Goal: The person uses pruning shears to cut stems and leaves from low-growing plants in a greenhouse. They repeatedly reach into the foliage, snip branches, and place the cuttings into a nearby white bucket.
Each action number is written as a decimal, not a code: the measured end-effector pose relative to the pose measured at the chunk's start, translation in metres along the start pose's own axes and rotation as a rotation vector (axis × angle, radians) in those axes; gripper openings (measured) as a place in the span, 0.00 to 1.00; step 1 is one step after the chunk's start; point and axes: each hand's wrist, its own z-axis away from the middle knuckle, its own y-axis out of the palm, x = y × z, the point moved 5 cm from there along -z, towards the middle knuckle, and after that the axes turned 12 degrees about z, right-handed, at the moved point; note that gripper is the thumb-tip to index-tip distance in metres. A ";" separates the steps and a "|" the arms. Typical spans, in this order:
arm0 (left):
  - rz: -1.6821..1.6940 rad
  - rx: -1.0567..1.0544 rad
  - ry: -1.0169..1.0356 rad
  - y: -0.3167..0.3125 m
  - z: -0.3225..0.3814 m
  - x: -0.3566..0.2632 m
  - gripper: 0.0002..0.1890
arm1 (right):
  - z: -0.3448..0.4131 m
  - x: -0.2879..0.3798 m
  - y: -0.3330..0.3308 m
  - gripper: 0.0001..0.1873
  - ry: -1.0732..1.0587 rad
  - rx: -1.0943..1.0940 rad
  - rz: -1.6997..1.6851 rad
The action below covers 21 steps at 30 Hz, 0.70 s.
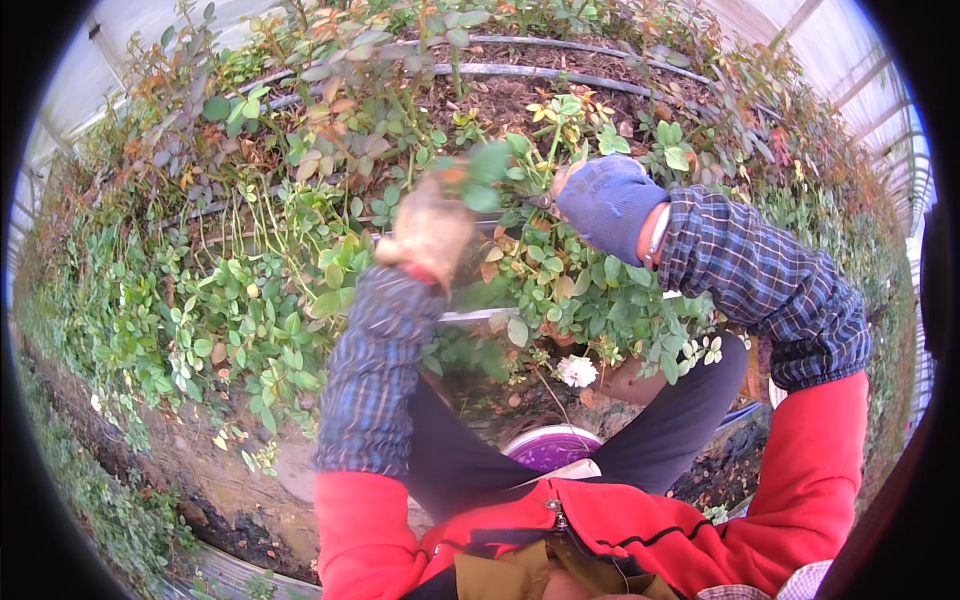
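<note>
My left hand, in a pale glove and blurred by motion, is over the rose bed with its fingers around a sprig of rose leaves. To its right, my right hand wears a blue knit glove. It grips what look like pruning shears, whose dark blade tips point left; the handles are hidden in the glove. Just beyond the blade stands a green rose stem with yellowish leaves. Below both hands, leafy rose shoots bend down over the bed's edge.
Black irrigation pipes run across the mulched soil among more rose bushes. A pale pink rose hangs near my knees. Between my legs is a purple bucket. Plastic greenhouse walls rise at both sides.
</note>
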 end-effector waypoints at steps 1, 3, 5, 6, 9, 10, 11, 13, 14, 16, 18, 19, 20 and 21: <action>-0.158 0.043 -0.058 0.016 -0.006 -0.011 0.25 | 0.005 -0.001 0.000 0.07 0.016 0.009 0.017; -0.479 0.135 -0.161 0.045 -0.017 -0.035 0.25 | 0.011 -0.003 0.006 0.07 0.046 0.025 0.039; -0.577 0.151 -0.377 0.053 -0.048 -0.011 0.30 | 0.005 0.001 0.002 0.08 0.036 0.020 -0.055; -0.624 0.267 -0.034 0.057 -0.044 -0.027 0.29 | 0.009 -0.001 0.005 0.09 0.050 0.010 -0.090; -0.961 0.537 -0.406 0.071 -0.039 -0.062 0.30 | 0.020 -0.007 0.007 0.11 0.076 0.082 -0.166; -0.776 0.427 -0.160 0.069 -0.034 -0.062 0.26 | 0.024 -0.012 0.010 0.11 0.089 0.097 -0.163; -0.584 0.320 0.080 0.069 -0.029 -0.055 0.25 | 0.029 -0.016 0.014 0.11 0.102 0.113 -0.160; -0.671 0.173 0.018 0.067 -0.020 -0.041 0.21 | 0.030 -0.016 0.017 0.10 0.115 -0.004 -0.238; -0.798 0.284 -0.011 0.073 -0.025 -0.048 0.20 | 0.033 -0.018 0.025 0.09 0.129 -0.046 -0.272; -0.748 0.292 0.028 0.073 -0.023 -0.057 0.20 | 0.032 -0.020 0.029 0.09 0.167 0.003 -0.241; -0.424 0.086 0.164 0.047 -0.015 -0.046 0.23 | 0.027 -0.016 0.030 0.08 0.182 0.042 -0.261; -0.746 0.042 0.248 0.029 -0.051 0.009 0.22 | 0.015 -0.003 0.017 0.08 0.143 -0.008 -0.278; -0.958 0.133 0.263 0.040 -0.044 -0.009 0.22 | 0.020 -0.007 0.031 0.08 0.152 0.017 -0.273; -1.189 0.207 0.260 0.033 -0.030 -0.026 0.22 | 0.020 -0.006 0.035 0.09 0.143 0.017 -0.278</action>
